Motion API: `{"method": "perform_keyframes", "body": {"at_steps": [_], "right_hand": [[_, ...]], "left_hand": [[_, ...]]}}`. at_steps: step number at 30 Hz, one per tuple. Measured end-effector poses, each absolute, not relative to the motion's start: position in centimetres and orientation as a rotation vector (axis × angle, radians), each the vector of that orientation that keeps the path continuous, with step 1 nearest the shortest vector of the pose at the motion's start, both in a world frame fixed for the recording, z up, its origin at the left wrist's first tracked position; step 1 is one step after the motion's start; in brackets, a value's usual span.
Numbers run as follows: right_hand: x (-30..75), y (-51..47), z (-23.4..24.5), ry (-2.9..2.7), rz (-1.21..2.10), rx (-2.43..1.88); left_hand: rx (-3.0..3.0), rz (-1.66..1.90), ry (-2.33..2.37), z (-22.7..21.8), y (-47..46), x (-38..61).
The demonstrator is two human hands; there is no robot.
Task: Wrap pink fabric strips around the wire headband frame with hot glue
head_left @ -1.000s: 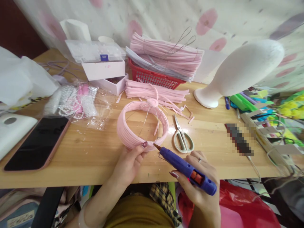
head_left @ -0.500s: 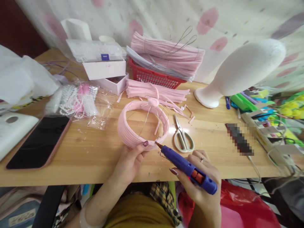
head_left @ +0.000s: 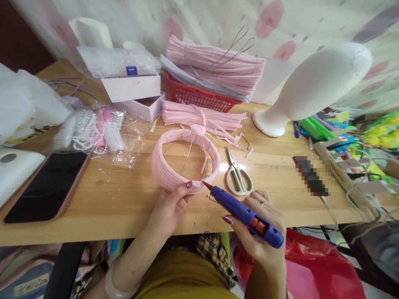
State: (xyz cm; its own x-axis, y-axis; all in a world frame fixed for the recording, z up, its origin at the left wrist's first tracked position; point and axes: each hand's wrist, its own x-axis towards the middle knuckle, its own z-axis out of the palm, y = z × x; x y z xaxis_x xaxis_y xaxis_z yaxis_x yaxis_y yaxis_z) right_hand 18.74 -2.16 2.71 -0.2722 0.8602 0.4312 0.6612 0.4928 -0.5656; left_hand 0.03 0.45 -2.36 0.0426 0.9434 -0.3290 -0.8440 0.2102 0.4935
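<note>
My left hand (head_left: 170, 207) pinches the near rim of a round pink hat frame (head_left: 166, 176), its wall built of stacked pink fuzzy strips. Thin wires run from that wall up to a small pink disc (head_left: 198, 130) at the top. Wrapped in my right hand (head_left: 262, 224) is a blue hot glue gun (head_left: 233, 204), its tip pointing left at the frame's near rim, close to my left thumb. I cannot tell whether the tip touches the rim. White-handled scissors (head_left: 238, 178) lie just right of the frame, blades pointing away.
Behind the frame lies a bundle of pink strips (head_left: 187, 114), with a red basket (head_left: 202, 97) of more strips beyond. A white foam head stand (head_left: 311, 91) rises at right. Bagged pearl beads (head_left: 93, 133) and a phone (head_left: 46, 187) lie left. A power strip (head_left: 339, 170) is at far right.
The whole view has shifted slightly, with everything a little further left and up. Both hands keep their holds, and the glue gun tip stays at the frame's near rim.
</note>
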Motion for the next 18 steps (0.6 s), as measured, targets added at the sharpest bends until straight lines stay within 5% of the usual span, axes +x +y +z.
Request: {"method": "perform_keyframes", "body": {"at_steps": [18], "right_hand": [[18.71,-1.92,2.61,-2.066,0.341,-1.265]], "left_hand": [[0.205,1.369,0.684,-2.59,0.44,0.07]]}}
